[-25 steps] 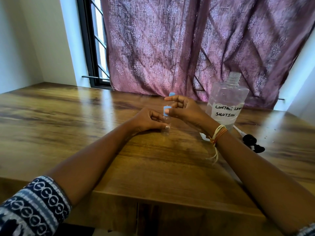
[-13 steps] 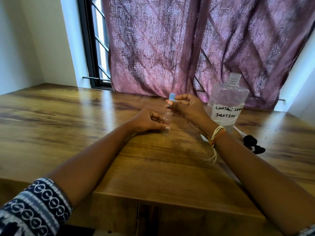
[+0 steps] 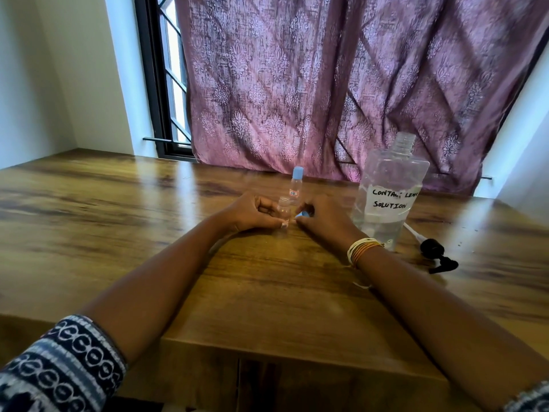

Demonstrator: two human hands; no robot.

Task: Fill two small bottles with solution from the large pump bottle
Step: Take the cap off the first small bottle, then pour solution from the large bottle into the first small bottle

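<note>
- Right, open small bottle (image 3: pixel 283 207): clear, thin, uncapped, upright on the table (image 3: pixel 148 233), pinched by left hand (image 3: pixel 252 214).
- Right hand (image 3: pixel 322 220) curls round blue cap (image 3: pixel 302 215) at the tabletop, touching bottle's base.
- Risk: light, narrow bottle tips w/ a nudge; cap rolls off.
- Second small bottle (image 3: pixel 295 185) just behind, capped.
- Large bottle (image 3: pixel 389 191), clear plastic, neck open; black pump (image 3: pixel 435 254) lies beside it. Pouring from wide neck into tiny mouth prob spills.

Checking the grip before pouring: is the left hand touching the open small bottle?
Touching. The head view shows the left hand with its fingers wrapped around the open small bottle, holding it upright on the table.
</note>
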